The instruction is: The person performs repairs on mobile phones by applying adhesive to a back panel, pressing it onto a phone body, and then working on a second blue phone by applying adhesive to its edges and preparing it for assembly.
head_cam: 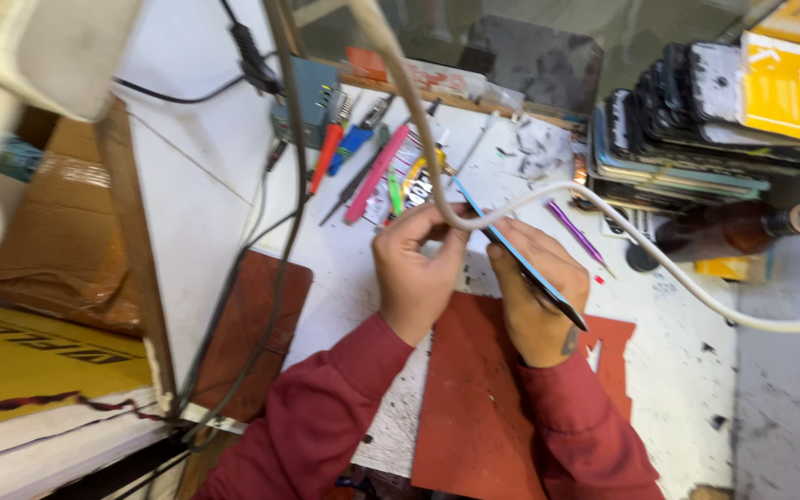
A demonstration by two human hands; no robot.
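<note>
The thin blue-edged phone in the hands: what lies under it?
Under the thin blue-edged phone lie a red-brown rubber mat and the speckled white worktop. The hands, left and right, cover whatever sits directly beneath them.

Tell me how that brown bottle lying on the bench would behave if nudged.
The brown bottle lies on its side, so it would probably roll. It looks like glass, likely hard and breakable. The stacked phones just behind might stop it.

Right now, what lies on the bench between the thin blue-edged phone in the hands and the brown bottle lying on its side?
In the head view, a purple pen-like tool and a white cable lie between the phone and the bottle.
</note>
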